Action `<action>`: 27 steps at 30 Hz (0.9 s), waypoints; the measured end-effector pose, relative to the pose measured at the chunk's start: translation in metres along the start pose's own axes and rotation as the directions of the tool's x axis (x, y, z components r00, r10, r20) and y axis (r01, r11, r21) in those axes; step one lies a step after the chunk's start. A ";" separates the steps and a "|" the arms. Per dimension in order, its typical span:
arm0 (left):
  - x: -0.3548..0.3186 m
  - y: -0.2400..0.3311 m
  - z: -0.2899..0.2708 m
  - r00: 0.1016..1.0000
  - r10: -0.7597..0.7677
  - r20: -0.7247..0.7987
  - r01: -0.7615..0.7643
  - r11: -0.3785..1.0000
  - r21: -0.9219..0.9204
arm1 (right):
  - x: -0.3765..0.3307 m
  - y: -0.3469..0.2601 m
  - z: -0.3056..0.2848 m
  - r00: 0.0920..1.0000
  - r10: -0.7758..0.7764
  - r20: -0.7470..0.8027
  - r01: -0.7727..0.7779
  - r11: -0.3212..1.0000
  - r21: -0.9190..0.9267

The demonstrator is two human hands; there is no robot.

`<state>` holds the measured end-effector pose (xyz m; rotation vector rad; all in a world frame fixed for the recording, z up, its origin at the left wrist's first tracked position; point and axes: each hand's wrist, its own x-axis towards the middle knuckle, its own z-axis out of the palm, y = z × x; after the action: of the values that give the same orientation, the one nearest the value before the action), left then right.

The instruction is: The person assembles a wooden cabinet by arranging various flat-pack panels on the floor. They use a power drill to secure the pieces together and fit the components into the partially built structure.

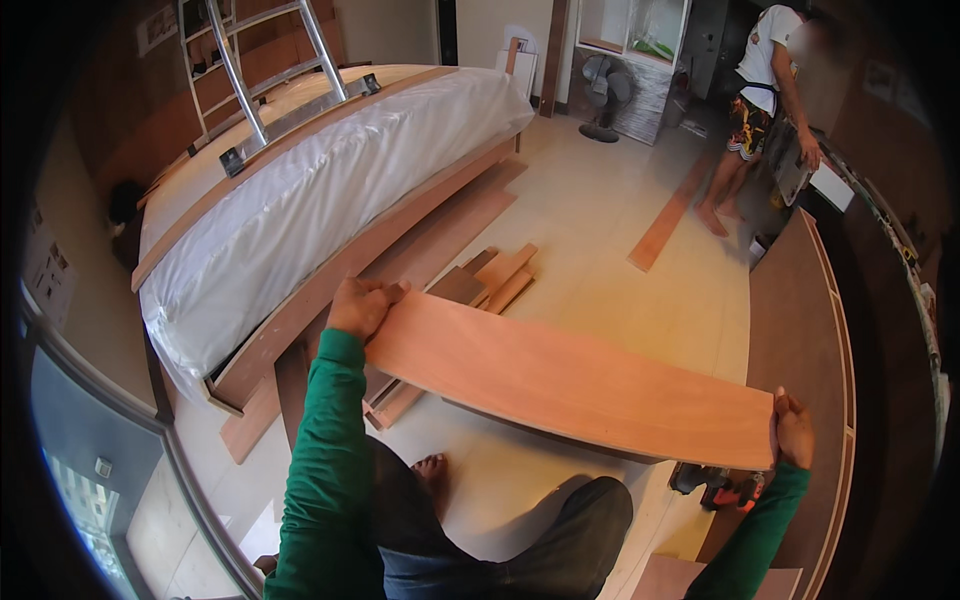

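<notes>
A long reddish-brown plywood board (pixel 570 375) spans the space in front of me, held up off the floor over my knees. My left hand (pixel 362 305) grips its left end, fingers curled over the far corner. At the right end my right hand (pixel 793 428) is closed round the short edge. The board tilts down slightly toward the right. Beneath its right end, partly hidden, a red and black power drill (pixel 735 494) rests beside a wooden panel. Several cut wood strips (pixel 490 280) lie on the floor beyond my left hand.
A plastic-wrapped mattress (pixel 330 200) on a wooden bed base carries an aluminium ladder (pixel 290 125). To the right stands a large plywood panel (pixel 795 330). Another person (pixel 765 90) bends at the far right. A single plank (pixel 670 215) and a fan (pixel 602 95) are farther off.
</notes>
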<state>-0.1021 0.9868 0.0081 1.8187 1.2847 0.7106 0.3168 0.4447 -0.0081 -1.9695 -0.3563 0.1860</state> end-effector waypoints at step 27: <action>0.019 -0.040 0.005 0.967 0.158 0.201 -0.021 0.832 -0.555 | -0.024 -0.031 0.010 0.998 -0.042 -0.046 0.035 0.989 -0.143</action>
<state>-0.1123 1.0104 -0.0277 1.4354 0.7334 0.7873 0.2860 0.4567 0.0151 -2.1025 -0.3839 0.0891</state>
